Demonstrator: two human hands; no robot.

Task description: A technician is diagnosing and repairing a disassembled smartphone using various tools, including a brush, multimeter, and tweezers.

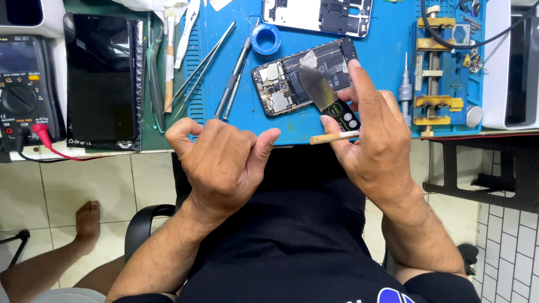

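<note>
A blue rubber mat [387, 33] with ribbed edges covers the bench, over pale floor tiles [95, 185] and a white-tiled wall at the right. On the mat lies an opened phone [281, 84], its back off, showing dark circuit boards and metal shields. The right hand [373, 140] is clamped on a thin metal prying blade [317, 87] with a black handle, the blade tip resting on the phone, and a cigarette [334, 137] sits between the fingers. The left hand [222, 163] hovers just in front of the mat, loosely curled and holding nothing. Tweezers [205, 62], a screwdriver [233, 84] and a blue tape roll [265, 39] lie nearby; a multimeter [22, 90] stands far left.
</note>
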